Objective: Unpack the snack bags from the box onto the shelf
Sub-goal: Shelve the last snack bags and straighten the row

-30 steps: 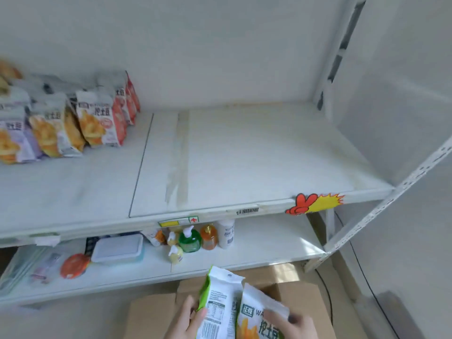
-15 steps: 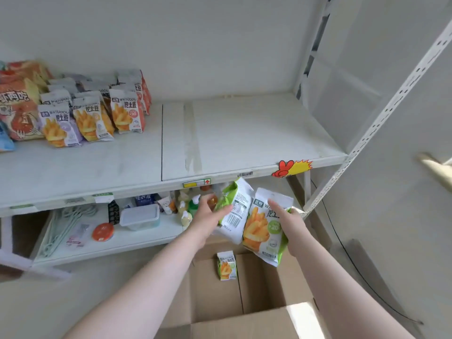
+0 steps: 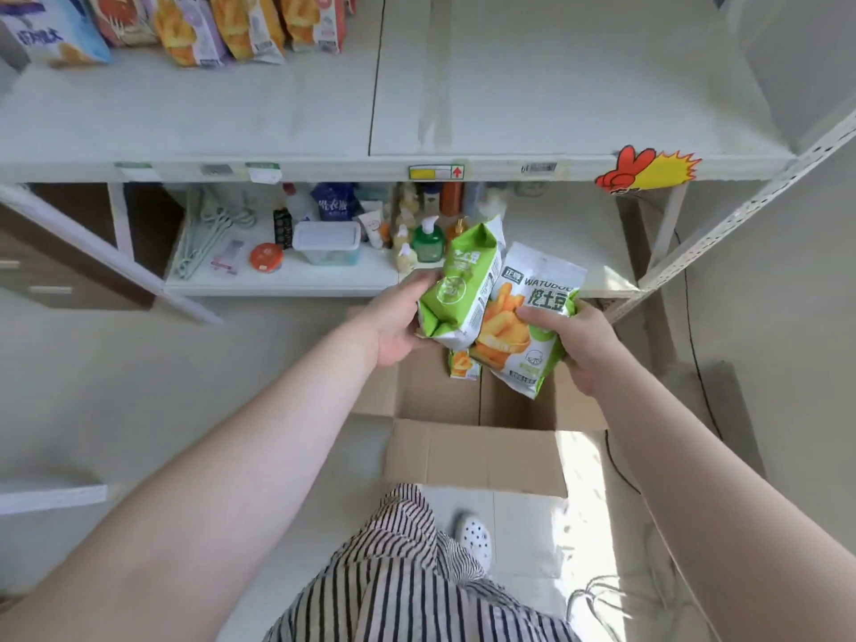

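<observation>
Mid-task, by the look of it. Left hand (image 3: pixel 393 319) grips a green bag (image 3: pixel 456 289) seen from its side, fingers curled under it; right hand (image 3: pixel 576 342) pinches a white-and-green bag (image 3: pixel 523 317), thumb across the front. The two bags touch and overlap, held above the open box (image 3: pixel 472 451) on the floor, below the front edge of the shelf (image 3: pixel 556 85). Neither has reached the shelf yet. Done so far, judging from the layout: a row of snack bags (image 3: pixel 250 25) already stands at the back left of the shelf, about six or seven in view, though the frame edge cuts them and an exact count is not possible. The right half of the shelf surface is bare board with a tape strip. Left to do: shelve the two bags in hand, then fetch what remains. In the box, one small bag (image 3: pixel 463 363) shows, partly hidden behind the held ones; whether more lie beneath cannot be told. Count: two bags in hand, one visible in box, one box. Lower shelf (image 3: pixel 278 282) holds bottles and a lidded tub, not part of the job.
</observation>
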A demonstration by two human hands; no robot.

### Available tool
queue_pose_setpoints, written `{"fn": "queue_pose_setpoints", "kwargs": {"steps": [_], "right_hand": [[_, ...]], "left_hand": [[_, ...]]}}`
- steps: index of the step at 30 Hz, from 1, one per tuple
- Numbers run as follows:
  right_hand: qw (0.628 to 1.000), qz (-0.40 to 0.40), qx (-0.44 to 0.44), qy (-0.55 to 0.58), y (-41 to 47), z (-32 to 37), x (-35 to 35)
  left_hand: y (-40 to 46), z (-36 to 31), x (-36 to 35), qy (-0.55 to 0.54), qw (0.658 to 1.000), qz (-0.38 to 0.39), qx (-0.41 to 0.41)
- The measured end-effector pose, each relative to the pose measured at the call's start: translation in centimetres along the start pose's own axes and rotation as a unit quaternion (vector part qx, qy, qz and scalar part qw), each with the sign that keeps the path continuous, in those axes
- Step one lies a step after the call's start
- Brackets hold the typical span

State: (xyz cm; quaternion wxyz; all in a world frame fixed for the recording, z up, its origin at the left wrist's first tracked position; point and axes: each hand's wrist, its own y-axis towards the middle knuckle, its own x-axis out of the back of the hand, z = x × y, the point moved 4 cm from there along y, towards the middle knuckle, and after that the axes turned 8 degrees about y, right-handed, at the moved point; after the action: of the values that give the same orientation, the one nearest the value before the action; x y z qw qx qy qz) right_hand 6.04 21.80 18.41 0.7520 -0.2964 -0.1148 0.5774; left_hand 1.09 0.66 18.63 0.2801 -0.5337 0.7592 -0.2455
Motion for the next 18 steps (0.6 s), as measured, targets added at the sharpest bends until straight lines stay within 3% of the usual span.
{"fn": "queue_pose_setpoints", "kwargs": {"steps": [3, 10, 15, 18], "right_hand": [[1.000, 0.028, -0.002, 0.002, -1.4, -1.6, -2.4], [0.998, 0.066, -0.013, 0.009, -3.9, -4.4, -11.7], [0.997, 0.076, -0.021, -0.008, -5.2, -8.5, -20.4], [0.992, 0.119, -0.035, -0.021, -6.6, -11.7, -27.2]], "left_hand": [[-2.1, 2.2, 2.4, 0.006, 1.000, -0.016, -0.007], [-7.1, 5.0, 10.3, 0.008, 0.998, 0.062, 0.011], [-9.8, 6.6, 19.0, 0.007, 0.999, 0.042, 0.005], [-11.7, 7.6, 26.1, -0.012, 1.000, -0.008, 0.006]]}}
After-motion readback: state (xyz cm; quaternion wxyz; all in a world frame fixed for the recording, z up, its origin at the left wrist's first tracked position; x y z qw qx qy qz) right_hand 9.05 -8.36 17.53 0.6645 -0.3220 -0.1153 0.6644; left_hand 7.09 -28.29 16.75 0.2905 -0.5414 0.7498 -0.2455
